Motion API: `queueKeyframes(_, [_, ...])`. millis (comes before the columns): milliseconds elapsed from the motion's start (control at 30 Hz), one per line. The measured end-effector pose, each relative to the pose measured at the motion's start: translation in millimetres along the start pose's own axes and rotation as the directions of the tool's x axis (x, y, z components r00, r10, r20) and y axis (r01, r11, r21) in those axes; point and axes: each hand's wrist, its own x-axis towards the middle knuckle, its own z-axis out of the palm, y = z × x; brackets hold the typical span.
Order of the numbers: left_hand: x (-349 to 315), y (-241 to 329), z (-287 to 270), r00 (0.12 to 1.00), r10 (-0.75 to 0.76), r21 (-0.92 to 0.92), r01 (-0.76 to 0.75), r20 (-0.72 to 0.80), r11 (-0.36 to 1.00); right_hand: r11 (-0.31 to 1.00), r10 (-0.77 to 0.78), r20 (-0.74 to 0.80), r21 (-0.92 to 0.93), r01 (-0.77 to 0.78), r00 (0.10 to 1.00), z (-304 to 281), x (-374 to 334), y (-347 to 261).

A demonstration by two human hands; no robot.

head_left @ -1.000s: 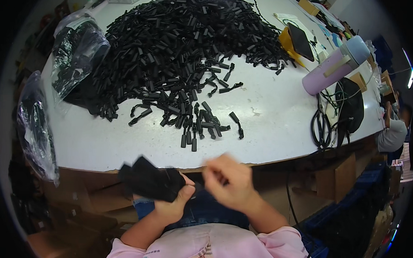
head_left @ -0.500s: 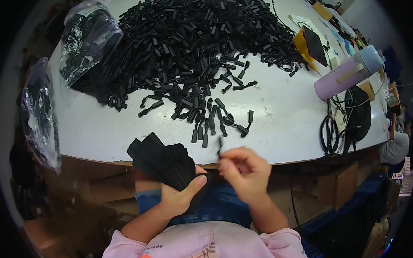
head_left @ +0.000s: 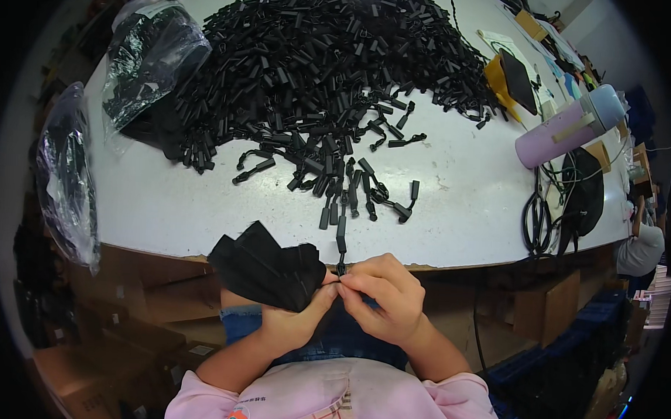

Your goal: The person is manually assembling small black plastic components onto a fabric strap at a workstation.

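Note:
A fanned bundle of black fabric strips [head_left: 263,264] is clutched in my left hand [head_left: 291,328], just off the table's near edge. My right hand [head_left: 386,298] pinches the lower end of a black cord zipper pull [head_left: 341,235]. Its bar-shaped end points away from me, over the tabletop. The fingertips of both hands meet there, beside the bundle; they hide how pull and fabric touch. Loose matching pulls [head_left: 326,165] lie on the table just beyond, in front of a large black heap [head_left: 311,61] of them.
Clear plastic bags with black contents [head_left: 152,63] lie at the left of the white table [head_left: 468,207]. On the right are a lilac bottle [head_left: 560,132], a phone on a yellow stand [head_left: 516,81] and tangled cables [head_left: 536,216]. Another person [head_left: 641,250] is at the far right.
My right hand has moved left with the zipper pull and now meets my left hand. The fabric bundle stays in my left hand. The view has shifted slightly.

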Motion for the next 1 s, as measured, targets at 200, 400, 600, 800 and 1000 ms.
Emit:
queueKeyframes(200, [-1,0,-1,1.0,0.011,0.016,-0.011,0.021,1.0,0.994,0.065,0.005,0.092,-0.066,0.998,0,2,1])
queueKeyframes(400, [0,10,3,0.999,-0.044,-0.119,0.04,-0.029,0.992,0.937,0.237,0.061,0.251,-0.245,0.97,-2,3,-3])
queueKeyframes(600, [3,-2,1,0.986,0.162,0.005,-0.162,-0.034,0.987,0.909,0.333,-0.07,0.288,-0.301,0.94,13,-13,-10])
queueKeyframes(800, [1,5,0,0.997,-0.077,-0.203,0.07,-0.026,0.977,0.632,0.482,0.131,0.633,-0.447,0.866,10,-10,-6])
queueKeyframes(1000, [4,17,-5,0.952,-0.295,-0.271,0.306,0.081,0.913,-0.006,0.475,0.645,0.683,-0.73,0.599,-7,-11,5])
